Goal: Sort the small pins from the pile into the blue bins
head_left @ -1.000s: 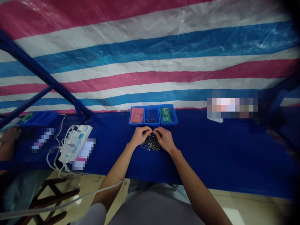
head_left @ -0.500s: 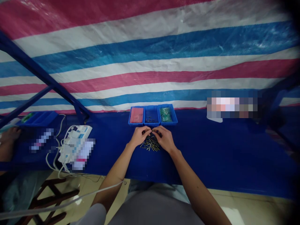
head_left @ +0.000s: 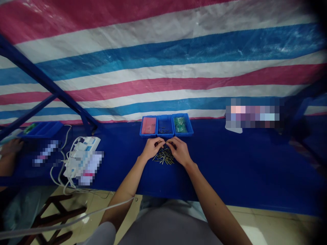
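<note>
Two pinches nearly meet: left hand [head_left: 151, 149], fingers together; between them a thin piece [head_left: 167, 142], seemingly clamped crosswise by both; just bodyward, the jumbled pile of rods [head_left: 164, 156] on the counter [head_left: 230, 163]; right hand [head_left: 181, 149], fingers likewise together.

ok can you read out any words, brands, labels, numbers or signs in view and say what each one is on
No text can be read.
White power strip: marks too small to read.
Patches beside it, at far left and at right: pixelated, unreadable.
Pink pieces and green packets: no print can be made out.
</note>
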`<act>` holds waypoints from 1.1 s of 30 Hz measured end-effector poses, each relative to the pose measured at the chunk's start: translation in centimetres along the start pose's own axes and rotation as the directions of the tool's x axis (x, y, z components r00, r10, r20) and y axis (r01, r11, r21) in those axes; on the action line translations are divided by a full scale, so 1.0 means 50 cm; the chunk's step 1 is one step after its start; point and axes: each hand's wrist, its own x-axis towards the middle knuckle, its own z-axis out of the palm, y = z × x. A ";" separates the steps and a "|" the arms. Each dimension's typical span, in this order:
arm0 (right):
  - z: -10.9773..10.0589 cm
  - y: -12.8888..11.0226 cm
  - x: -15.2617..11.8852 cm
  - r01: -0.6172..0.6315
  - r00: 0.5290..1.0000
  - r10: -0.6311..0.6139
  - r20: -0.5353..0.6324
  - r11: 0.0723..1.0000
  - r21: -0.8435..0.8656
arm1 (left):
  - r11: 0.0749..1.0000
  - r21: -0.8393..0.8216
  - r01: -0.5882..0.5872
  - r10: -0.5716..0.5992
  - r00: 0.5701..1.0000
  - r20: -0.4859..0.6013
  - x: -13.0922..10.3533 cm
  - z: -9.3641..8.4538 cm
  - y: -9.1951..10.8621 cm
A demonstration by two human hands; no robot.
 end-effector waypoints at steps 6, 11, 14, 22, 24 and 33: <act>-0.005 -0.005 0.001 -0.004 1.000 0.004 0.003 1.000 -0.012 | 1.000 0.012 -0.008 0.008 1.000 -0.009 0.000 0.000 -0.002; -0.004 -0.004 0.000 -0.006 1.000 0.006 0.000 1.000 -0.022 | 1.000 0.019 -0.002 0.002 1.000 -0.018 0.000 0.001 -0.002; -0.003 0.000 -0.001 -0.005 1.000 0.005 -0.007 1.000 -0.024 | 1.000 0.012 -0.004 0.005 1.000 -0.012 0.000 0.000 0.000; -0.004 0.004 -0.002 -0.014 1.000 0.013 -0.021 0.998 -0.057 | 1.000 0.013 -0.016 0.016 0.999 -0.031 0.000 0.001 -0.003; -0.003 0.004 -0.002 -0.019 1.000 0.018 -0.025 0.997 -0.069 | 1.000 0.012 -0.012 0.013 0.999 -0.032 -0.001 0.001 -0.002; -0.006 0.005 -0.001 -0.046 0.998 0.042 -0.040 0.993 -0.107 | 1.000 0.014 -0.007 0.008 1.000 -0.028 0.001 -0.001 0.006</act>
